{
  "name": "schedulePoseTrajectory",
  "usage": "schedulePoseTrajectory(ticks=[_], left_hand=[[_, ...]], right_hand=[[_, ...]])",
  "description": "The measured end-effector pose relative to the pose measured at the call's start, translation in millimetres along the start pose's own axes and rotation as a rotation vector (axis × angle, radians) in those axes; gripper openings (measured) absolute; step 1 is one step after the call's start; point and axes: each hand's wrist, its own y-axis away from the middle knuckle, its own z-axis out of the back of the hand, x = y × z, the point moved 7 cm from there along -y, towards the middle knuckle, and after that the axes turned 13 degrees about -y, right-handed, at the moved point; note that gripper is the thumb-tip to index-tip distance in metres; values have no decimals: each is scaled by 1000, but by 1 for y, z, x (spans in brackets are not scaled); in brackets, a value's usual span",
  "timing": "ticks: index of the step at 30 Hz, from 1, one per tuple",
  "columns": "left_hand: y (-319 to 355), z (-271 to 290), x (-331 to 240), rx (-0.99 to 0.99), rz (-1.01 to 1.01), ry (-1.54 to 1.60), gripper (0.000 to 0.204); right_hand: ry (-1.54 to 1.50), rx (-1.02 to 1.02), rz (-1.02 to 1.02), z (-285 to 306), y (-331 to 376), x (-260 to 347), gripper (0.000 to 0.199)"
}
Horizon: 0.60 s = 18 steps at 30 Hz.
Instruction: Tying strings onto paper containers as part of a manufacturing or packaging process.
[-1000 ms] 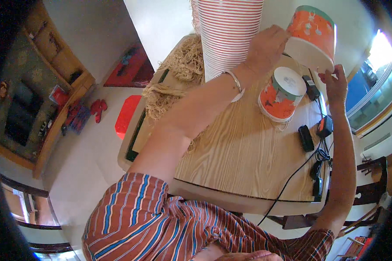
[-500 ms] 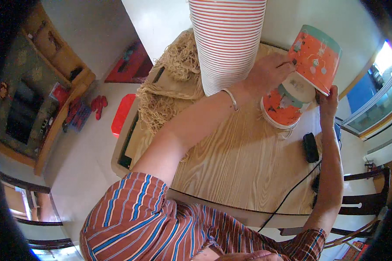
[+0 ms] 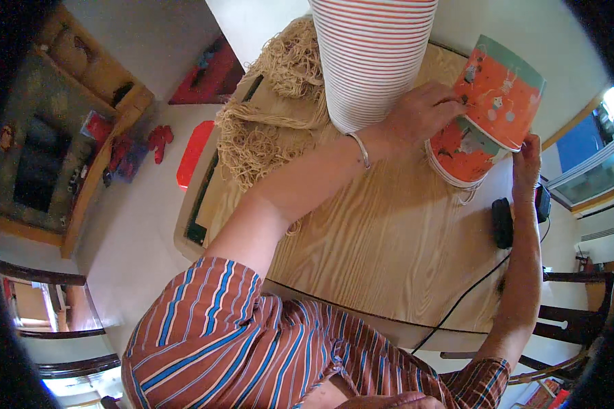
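Observation:
An orange paper bucket (image 3: 501,95) with a green band and small cartoon prints is at the far right of the table. My left hand (image 3: 426,112) grips its left side, with the arm stretched across the table. At its lower right rim, my right hand (image 3: 527,163) holds it with bent fingers. Directly beneath, a matching orange bucket (image 3: 460,153) stands on the table, its opening now covered by the upper one. To the left of my left hand rises a tall stack of nested white buckets (image 3: 375,65) with red-lined rims.
Tangled tan yarn (image 3: 266,143) lies at the table's left. On the wood-grain tabletop (image 3: 382,238), a black case-like object (image 3: 503,223) sits near my right forearm, and a black cable (image 3: 460,300) runs to the front edge. A red stool (image 3: 196,155) stands on the floor left.
The upper orange bucket has come down onto the lower one, closing the gap that showed its inside. Both hands moved with it. The whole view has shifted slightly.

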Motion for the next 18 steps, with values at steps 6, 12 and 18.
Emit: schedulePoseTrajectory(ticks=[6, 12, 18], left_hand=[[20, -18, 5, 138, 178, 186, 13], [34, -21, 3, 89, 100, 133, 12], [51, -31, 8, 316, 312, 369, 13]], right_hand=[[48, 7, -13, 5, 4, -14, 19], [116, 37, -38, 3, 13, -15, 20], [247, 26, -87, 5, 20, -12, 15]])
